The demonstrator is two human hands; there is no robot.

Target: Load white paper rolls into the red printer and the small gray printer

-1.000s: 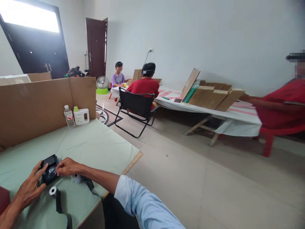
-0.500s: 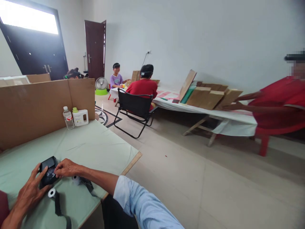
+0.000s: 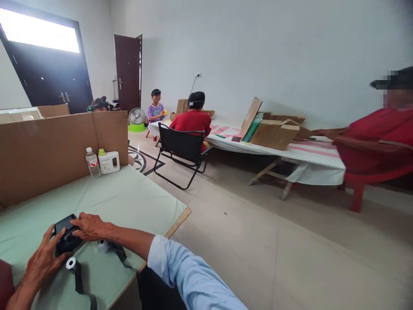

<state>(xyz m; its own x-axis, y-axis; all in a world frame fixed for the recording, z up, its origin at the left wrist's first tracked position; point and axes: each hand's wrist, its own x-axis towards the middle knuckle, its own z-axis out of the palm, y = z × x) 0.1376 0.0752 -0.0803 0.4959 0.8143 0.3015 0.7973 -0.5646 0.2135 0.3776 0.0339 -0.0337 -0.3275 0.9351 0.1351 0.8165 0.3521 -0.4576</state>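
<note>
Low at the left of the head view, a black handheld device like a small receipt printer (image 3: 66, 234) lies on the green-covered table (image 3: 129, 193). My left hand (image 3: 45, 256) is closed around its left side, fingers on top and thumb along the near edge. My right hand (image 3: 90, 226) has curled fingers pressed on the device's right side, with the fingertips partly hidden. Just below, a paper roll with a white core (image 3: 71, 263) trails a dark strip toward me. Under my right wrist lies a second roll (image 3: 103, 245) with a dark strip.
A cardboard partition (image 3: 58, 150) stands along the table's far side, with a water bottle (image 3: 93, 163) and a white jug (image 3: 109, 161) before it. The table's wooden edge (image 3: 178, 221) is on the right. Co-workers sit around a long cloth-covered table (image 3: 316, 161) holding cardboard boxes (image 3: 274, 133).
My right hand has shifted from a pinch at the device's shiny middle to its upper right side. The device's middle now looks dark and covered. At right, a co-worker has leaned back.
</note>
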